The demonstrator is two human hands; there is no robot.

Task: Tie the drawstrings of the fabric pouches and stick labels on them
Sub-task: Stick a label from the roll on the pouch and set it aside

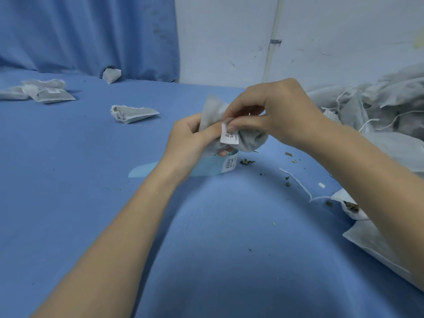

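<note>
Label goes on the pouch both hands pinch; four finished pouches lie left, heap remains right

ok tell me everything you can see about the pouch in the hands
The pouch is a small grey bag of thin fabric, crumpled and bulging as if filled. It is held up above the blue table. The left hand grips it from below, while the right hand presses a white barcode label onto its front. Its drawstring is hidden.
</note>
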